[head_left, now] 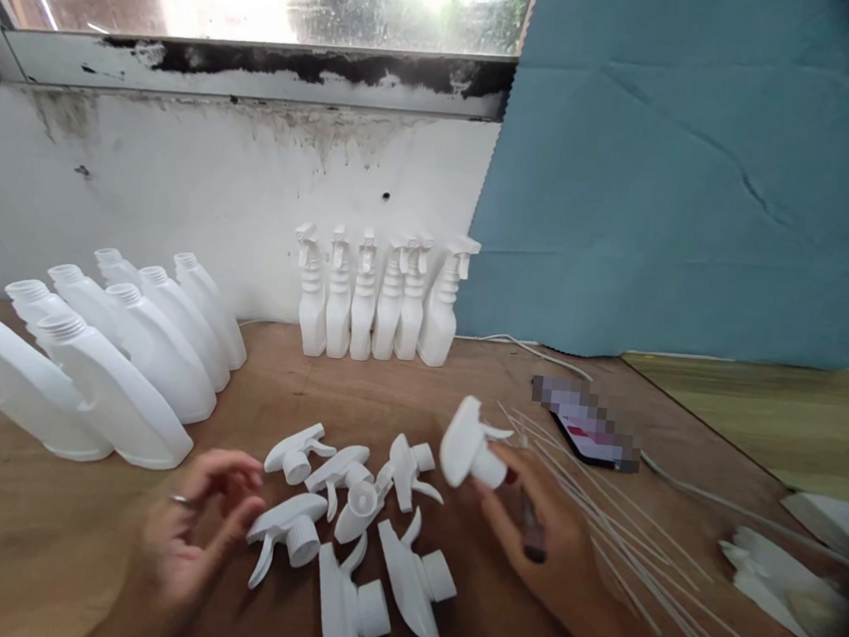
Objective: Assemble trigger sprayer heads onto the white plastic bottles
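My right hand (545,540) grips a white trigger spray head (464,445) by its round collar, holding it above the table. A slim tool with a dark brown end (533,541) lies across the same hand; its kind is unclear. My left hand (194,527) has its fingers loosely curved, thumb apart, with nothing visible between them. Close beside it on the table is a loose spray head (290,526). Several more spray heads, such as this one (411,573), are scattered between my hands. Thin white dip tubes (621,538) lie in a loose bundle under and beyond my right forearm.
Open-necked white bottles (117,389) stand grouped at the left. Against the wall is a row of bottles fitted with spray heads (388,305). A phone (585,424) and a white cable (714,507) lie at the right, near crumpled white plastic (774,583). Blue cloth (678,183) hangs behind.
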Available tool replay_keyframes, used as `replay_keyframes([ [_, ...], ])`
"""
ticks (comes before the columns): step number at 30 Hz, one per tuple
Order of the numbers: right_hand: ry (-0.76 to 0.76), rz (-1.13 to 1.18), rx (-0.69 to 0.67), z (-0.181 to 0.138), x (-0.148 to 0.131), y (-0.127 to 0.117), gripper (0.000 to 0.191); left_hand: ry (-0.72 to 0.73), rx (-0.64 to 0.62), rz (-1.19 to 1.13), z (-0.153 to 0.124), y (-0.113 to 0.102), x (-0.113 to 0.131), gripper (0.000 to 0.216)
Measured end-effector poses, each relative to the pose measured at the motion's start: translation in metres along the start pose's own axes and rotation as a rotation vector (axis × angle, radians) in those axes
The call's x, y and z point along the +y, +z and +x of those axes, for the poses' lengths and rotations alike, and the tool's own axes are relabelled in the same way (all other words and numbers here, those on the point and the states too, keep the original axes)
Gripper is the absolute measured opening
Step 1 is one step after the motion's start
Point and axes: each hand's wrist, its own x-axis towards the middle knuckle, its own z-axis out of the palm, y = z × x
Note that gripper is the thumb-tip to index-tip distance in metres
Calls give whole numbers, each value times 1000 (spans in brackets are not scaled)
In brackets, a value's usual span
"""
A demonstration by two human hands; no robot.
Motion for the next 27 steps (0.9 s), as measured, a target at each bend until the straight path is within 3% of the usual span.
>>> replay_keyframes([
  [3, -216, 3, -42, -10, -14, 14, 51, -90, -378, -340, -6, 43, 37, 31],
  [7, -443, 27, -102, -19, -25, 19, 58, -273, -496, -555, 1, 80, 59, 68],
  [11, -500, 70, -166, -21, -28, 16, 60, -388, -635, -704, 4, 96, 55, 45],
  [13, -424, 111, -126, -21, -27, 14, 58, -426, -651, -814, 3, 99, 48, 36],
  [17, 25, 299, 17, -24, -28, 7, 57, -432, -598, -1040, 5, 100, 29, 32],
  [20, 234, 505, -4, -24, -33, -1, 40, -412, -587, -1113, 6, 103, 17, 31],
  [23, 248, 617, -17, -22, -40, -6, 21, -396, -581, -1123, 5, 106, 13, 26],
  [27, 135, 623, -60, -18, -50, -7, 16, -377, -582, -1119, 3, 107, 13, 23],
])
